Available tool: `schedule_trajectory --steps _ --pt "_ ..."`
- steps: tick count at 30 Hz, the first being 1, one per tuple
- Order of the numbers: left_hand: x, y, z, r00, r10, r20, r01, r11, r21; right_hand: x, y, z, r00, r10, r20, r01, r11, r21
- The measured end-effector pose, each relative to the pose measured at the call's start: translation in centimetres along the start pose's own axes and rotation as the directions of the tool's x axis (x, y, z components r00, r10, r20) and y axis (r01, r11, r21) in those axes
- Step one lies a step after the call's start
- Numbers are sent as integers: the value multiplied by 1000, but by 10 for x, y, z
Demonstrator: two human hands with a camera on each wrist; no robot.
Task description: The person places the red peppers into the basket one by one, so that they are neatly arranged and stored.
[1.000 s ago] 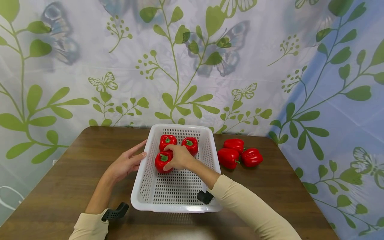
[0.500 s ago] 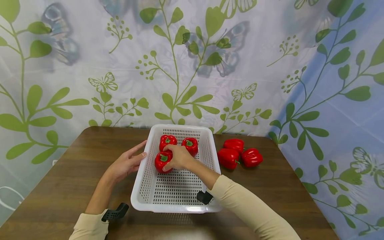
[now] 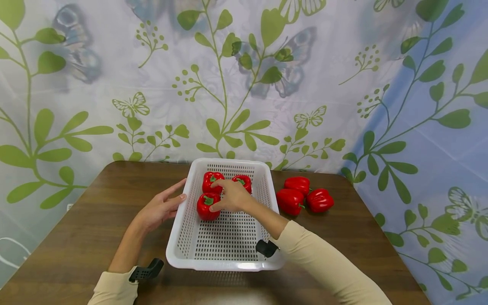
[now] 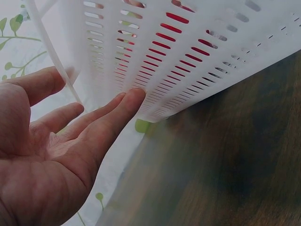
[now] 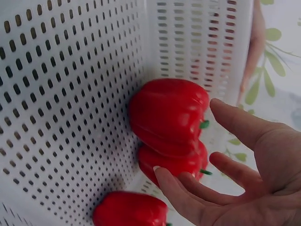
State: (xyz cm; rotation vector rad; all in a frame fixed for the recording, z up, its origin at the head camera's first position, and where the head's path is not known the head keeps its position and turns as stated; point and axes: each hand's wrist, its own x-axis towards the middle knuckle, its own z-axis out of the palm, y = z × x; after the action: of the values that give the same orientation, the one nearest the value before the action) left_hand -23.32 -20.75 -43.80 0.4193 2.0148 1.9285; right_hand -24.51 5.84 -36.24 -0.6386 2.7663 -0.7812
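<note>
Now the blocky red pepper (image 3: 206, 213) is being released upright in the white plastic basket (image 3: 225, 243) by the right hand (image 3: 235, 197), fingers (image 5: 181, 193) spread.

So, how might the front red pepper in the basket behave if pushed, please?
The front pepper may feel slippery, given its glossy skin. It could roll if toppled, having rounded sides. A push backward would probably meet the pepper behind.

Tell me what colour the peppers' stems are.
The stems are green, seen best in the head view.
</note>
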Motion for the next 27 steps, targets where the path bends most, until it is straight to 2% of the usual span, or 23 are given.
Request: schedule_trajectory --steps 5,9,18,22,27 --pt "-1 2 0 1000 0 -6 0 1000 10 -5 7 -15 999 -19 -25 20 999 36" --pt "-1 2 1 1000 -3 -7 3 1000 9 -11 16 -29 999 -7 -49 10 997 70" --pt "-2 2 1 1000 -6 -10 6 1000 15 -31 41 -59 986 57 -158 -39 993 114" --pt "-2 2 2 1000 -9 -9 9 1000 3 -42 52 -72 979 91 -180 -65 987 144" --pt "0 1 1 1000 -3 -8 3 1000 1 -58 67 -92 970 107 -219 -78 988 135"
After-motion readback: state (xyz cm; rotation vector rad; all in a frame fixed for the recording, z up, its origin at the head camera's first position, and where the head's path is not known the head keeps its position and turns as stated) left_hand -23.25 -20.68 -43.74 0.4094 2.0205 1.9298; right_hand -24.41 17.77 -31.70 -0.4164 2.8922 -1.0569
